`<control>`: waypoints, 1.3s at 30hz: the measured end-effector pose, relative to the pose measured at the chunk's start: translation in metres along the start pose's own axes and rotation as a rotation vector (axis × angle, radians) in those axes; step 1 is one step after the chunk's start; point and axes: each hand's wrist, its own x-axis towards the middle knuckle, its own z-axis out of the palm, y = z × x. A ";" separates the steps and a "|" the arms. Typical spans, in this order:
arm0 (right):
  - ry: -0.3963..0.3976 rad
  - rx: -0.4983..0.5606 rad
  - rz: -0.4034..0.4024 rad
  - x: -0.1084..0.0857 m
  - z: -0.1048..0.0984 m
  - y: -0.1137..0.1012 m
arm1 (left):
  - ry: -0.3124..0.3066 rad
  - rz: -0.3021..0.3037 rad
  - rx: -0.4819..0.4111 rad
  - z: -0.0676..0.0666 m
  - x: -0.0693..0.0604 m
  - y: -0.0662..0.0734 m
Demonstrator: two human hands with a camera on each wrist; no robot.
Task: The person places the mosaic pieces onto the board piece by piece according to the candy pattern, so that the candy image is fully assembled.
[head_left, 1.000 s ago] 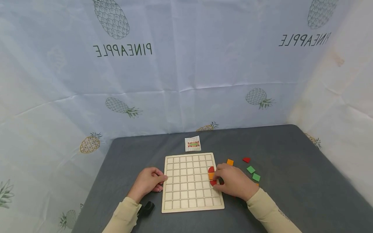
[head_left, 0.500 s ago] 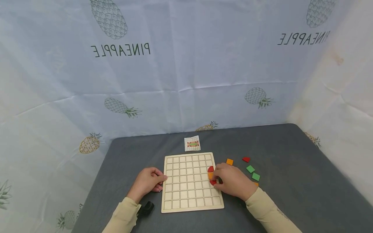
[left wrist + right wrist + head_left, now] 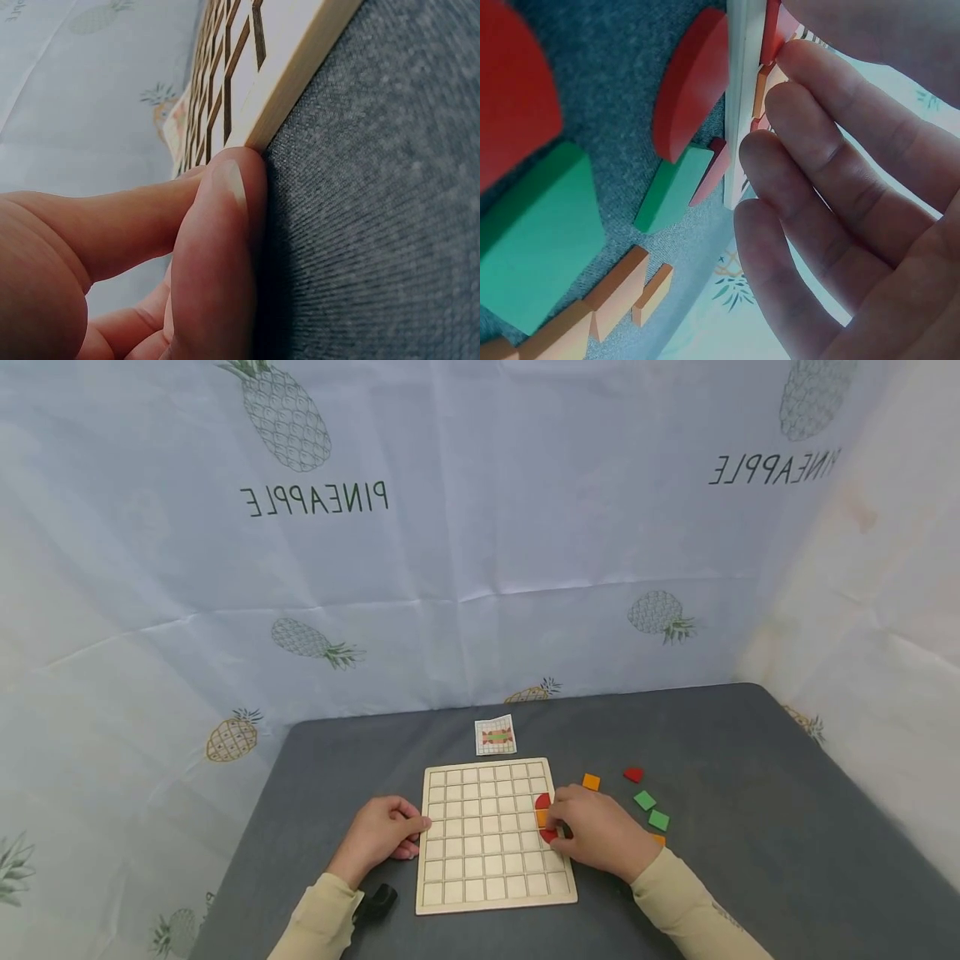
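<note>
A pale wooden grid board (image 3: 472, 867) lies on the dark table. Thumb and finger of my left hand (image 3: 377, 833) pinch its left edge; the left wrist view shows the fingertips (image 3: 240, 169) against the board's side (image 3: 300, 75). Along the right edge sit a red rounded piece (image 3: 542, 800), an orange square (image 3: 542, 817) and a second red piece (image 3: 548, 836). My right hand (image 3: 603, 831) has its thumb and index finger at that lower red piece (image 3: 778, 30), while its other fingers (image 3: 802, 112) extend beside the board; the fingers partly hide the pieces.
Loose pieces lie right of the board: an orange square (image 3: 591, 782), a red piece (image 3: 633, 774), green pieces (image 3: 644, 801) and others partly behind the right hand. A printed pattern card (image 3: 495, 736) lies beyond the board. A black object (image 3: 378, 902) is by the left wrist.
The whole head view has shifted slightly. Both hands keep their places at the board's edges, and no piece has visibly moved.
</note>
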 end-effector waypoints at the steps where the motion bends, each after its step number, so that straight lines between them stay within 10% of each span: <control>1: -0.001 0.005 0.004 -0.001 0.000 0.000 | -0.003 0.003 0.003 0.000 0.000 0.000; 10: -0.005 0.101 0.005 -0.004 -0.017 0.015 | 0.002 -0.008 0.018 0.000 -0.002 0.001; 24: -0.054 0.151 0.218 -0.012 -0.060 0.132 | 0.008 -0.004 0.010 -0.001 -0.003 0.001; 39: -0.115 0.154 0.250 -0.011 -0.050 0.148 | -0.020 0.008 -0.004 -0.003 -0.003 0.001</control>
